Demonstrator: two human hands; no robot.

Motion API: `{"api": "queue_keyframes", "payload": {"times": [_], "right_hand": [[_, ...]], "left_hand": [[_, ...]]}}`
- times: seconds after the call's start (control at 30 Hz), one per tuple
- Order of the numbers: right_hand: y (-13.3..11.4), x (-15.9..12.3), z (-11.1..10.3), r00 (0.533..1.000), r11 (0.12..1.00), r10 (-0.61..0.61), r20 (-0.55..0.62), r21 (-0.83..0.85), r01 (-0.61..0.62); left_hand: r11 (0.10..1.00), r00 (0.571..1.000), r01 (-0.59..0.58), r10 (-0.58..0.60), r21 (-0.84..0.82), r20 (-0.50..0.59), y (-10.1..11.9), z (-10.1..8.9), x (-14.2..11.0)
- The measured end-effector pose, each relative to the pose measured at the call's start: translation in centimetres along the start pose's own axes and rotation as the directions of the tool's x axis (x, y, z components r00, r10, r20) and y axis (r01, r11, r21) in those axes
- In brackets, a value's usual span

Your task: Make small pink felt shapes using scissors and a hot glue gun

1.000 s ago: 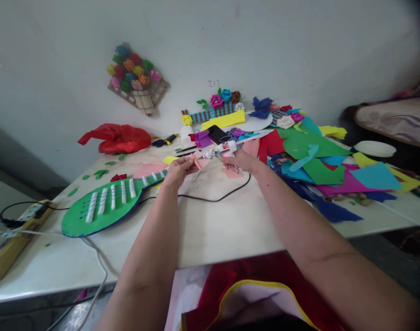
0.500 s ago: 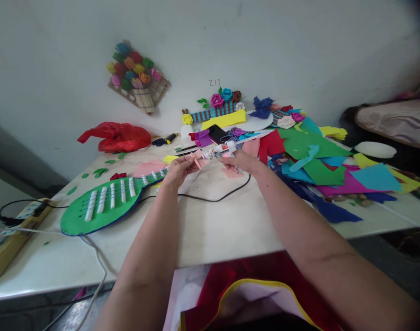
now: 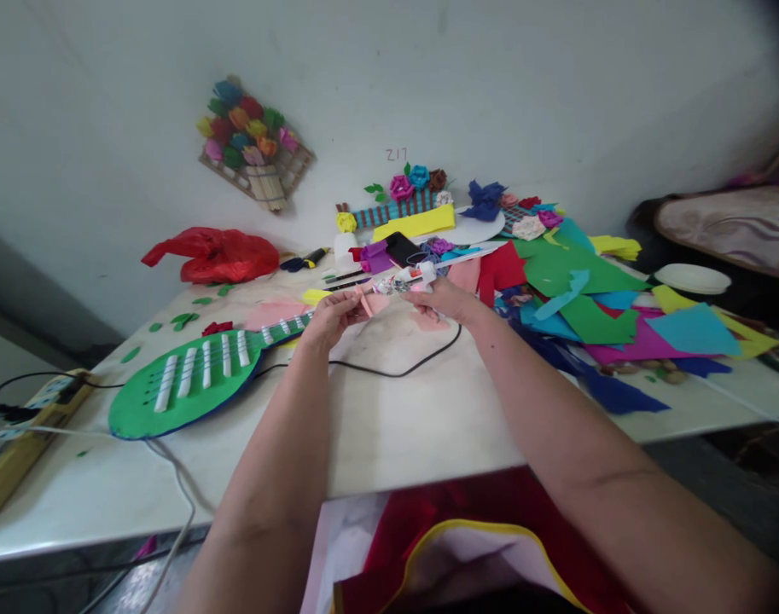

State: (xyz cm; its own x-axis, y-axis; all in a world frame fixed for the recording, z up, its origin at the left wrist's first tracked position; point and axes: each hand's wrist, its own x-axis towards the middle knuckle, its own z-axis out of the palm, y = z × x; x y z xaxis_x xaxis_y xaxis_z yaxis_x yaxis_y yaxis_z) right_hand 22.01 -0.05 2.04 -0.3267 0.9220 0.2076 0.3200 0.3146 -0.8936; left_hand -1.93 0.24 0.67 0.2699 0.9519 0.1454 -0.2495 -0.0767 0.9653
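My left hand point(image 3: 338, 315) pinches a narrow peach paper strip point(image 3: 364, 301) between its fingers, over the middle of the table. Close by on the right, my right hand point(image 3: 437, 297) grips a white glue gun point(image 3: 415, 275) whose nozzle points left at the strip. Whether the nozzle touches the paper I cannot tell. A black cord point(image 3: 395, 373) hangs from the glue gun and runs left across the tabletop. To the left of my left hand lies a green guitar-shaped craft point(image 3: 190, 384) with white rolled-paper bars and strings.
Coloured paper sheets point(image 3: 581, 264) are heaped on the right. A phone point(image 3: 402, 248), a yellow paper roll point(image 3: 415, 223) and paper flowers lie at the back. A red plastic bag point(image 3: 226, 254) sits back left, and a power strip point(image 3: 37, 443) at the left edge.
Both hands stay almost in place, strip and glue gun still held. The glue gun nozzle stays close to the strip. The view has shifted very slightly.
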Motion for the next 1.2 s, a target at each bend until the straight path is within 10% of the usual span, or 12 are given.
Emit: {"api": "queue_keyframes", "payload": {"times": [1.2], "right_hand": [[-0.7,-0.2,0.1,1.000,1.000,0.007,0.031,-0.013,-0.007]], "left_hand": [[0.998,0.998,-0.046,0.044,-0.038,-0.038,0.1,-0.2,0.0]]}}
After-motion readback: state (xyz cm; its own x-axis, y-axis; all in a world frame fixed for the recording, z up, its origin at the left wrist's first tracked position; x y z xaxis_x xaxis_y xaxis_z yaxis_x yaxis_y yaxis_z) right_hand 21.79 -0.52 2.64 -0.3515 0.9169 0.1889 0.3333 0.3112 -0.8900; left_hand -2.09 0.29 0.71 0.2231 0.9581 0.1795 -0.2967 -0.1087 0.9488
